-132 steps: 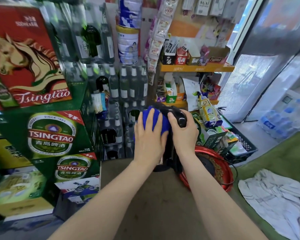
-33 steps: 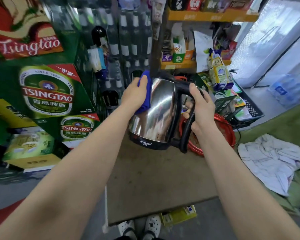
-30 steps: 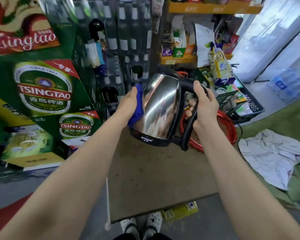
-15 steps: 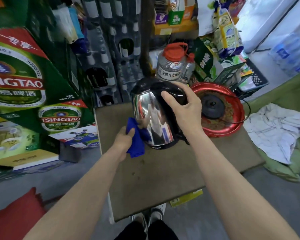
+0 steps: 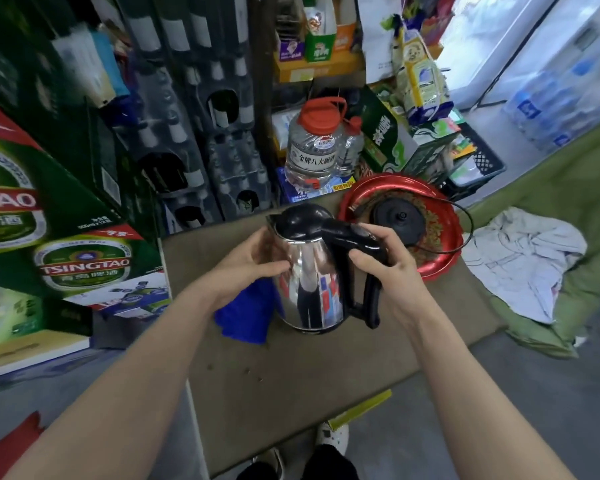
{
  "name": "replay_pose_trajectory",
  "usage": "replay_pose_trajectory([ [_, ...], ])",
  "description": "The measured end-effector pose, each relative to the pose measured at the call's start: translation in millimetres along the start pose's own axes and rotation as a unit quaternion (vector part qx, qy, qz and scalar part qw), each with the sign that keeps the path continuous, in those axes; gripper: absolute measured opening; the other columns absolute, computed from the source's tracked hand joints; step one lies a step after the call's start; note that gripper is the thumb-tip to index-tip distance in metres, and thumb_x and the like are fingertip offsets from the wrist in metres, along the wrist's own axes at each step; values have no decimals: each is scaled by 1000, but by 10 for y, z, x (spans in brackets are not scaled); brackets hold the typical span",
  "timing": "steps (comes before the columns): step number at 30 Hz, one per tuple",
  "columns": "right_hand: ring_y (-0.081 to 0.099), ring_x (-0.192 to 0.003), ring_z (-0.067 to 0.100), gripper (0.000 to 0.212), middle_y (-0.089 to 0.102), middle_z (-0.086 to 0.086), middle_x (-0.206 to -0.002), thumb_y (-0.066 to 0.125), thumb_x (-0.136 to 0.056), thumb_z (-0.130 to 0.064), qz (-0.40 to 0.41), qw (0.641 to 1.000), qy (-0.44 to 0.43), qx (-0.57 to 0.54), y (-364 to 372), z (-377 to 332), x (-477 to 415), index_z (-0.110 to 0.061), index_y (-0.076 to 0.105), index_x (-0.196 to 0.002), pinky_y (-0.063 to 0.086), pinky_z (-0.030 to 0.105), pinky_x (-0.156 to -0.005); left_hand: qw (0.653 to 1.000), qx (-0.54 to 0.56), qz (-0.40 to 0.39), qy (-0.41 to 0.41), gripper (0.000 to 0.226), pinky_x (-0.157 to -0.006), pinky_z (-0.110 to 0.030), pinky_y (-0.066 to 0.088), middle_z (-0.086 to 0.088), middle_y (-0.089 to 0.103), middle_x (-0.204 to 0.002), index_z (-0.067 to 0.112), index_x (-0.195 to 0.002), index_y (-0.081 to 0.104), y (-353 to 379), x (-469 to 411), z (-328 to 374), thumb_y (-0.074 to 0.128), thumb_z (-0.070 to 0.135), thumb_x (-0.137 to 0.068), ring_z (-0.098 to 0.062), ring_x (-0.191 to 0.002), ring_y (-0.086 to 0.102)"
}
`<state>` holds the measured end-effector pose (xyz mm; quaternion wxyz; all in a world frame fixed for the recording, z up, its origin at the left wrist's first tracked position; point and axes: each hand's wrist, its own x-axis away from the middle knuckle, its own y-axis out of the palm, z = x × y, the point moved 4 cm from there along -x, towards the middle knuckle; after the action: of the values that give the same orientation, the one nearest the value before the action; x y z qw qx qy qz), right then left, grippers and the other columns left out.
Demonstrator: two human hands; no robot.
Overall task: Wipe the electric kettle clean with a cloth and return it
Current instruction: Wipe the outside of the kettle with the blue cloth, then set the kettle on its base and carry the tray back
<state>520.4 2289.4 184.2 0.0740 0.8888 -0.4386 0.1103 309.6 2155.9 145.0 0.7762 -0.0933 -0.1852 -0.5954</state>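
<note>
I hold a shiny steel electric kettle (image 5: 314, 275) with a black lid and handle upright, at or just above the brown table (image 5: 291, 379). My right hand (image 5: 378, 259) grips the top of its handle. My left hand (image 5: 246, 261) presses against the kettle's left side, and the blue cloth (image 5: 245, 315) hangs out below its palm beside the kettle's lower body. The kettle's black power base (image 5: 399, 221) lies bare in a red round tray (image 5: 444, 261) just behind and to the right, with its cord looping over the rim.
Green beer cases (image 5: 84, 265) are stacked at the left, and dark bottle crates (image 5: 194, 161) stand behind the table. A clear jug with a red lid (image 5: 314, 150) stands behind the kettle. A white rag (image 5: 527, 261) lies on green fabric at the right. My feet (image 5: 333, 441) show below the table's edge.
The kettle went from tilted in the air to upright and low over the table. My left hand with the cloth slid from the lower body up to the kettle's side near the lid.
</note>
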Motion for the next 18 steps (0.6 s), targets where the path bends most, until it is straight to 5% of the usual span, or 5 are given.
replay_pose_trajectory([
  [4, 68, -106, 13, 50, 73, -3, -114, 80, -77, -16, 1, 1000, 12, -15, -361, 77, 53, -18, 65, -124, 52, 32, -94, 998, -36, -47, -32, 97, -110, -27, 36, 22, 47, -142, 41, -145, 31, 175, -109, 27, 86, 21, -68, 3, -129, 46],
  [9, 64, -117, 24, 59, 71, 5, -124, 84, -73, -24, -29, 999, 26, -26, -876, 101, -38, -17, 63, -128, 49, 44, -106, 998, -51, -7, -47, 85, -106, -31, 44, 16, 65, -124, 33, -139, 43, 588, -361, 74, 86, 14, -68, 0, -114, 60],
  [14, 66, -99, 2, 36, 73, -15, -103, 73, -90, -7, -41, 996, 23, 77, -1633, -62, -469, -18, 64, -123, 50, 20, -87, 994, -66, 80, -39, 105, -105, -35, 46, 14, 66, -121, 32, -131, 46, 1182, -801, 191, 93, 46, -38, -2, -111, 63],
  [18, 57, -82, 4, 17, 61, -16, -86, 73, -93, -21, -91, 968, -3, 233, -2312, -211, -1061, -23, 60, -104, 43, 26, -80, 983, -66, 173, -18, 113, -104, -40, 47, 12, 65, -123, 30, -133, 43, 1639, -1290, 315, 95, 48, -34, -8, -114, 62],
])
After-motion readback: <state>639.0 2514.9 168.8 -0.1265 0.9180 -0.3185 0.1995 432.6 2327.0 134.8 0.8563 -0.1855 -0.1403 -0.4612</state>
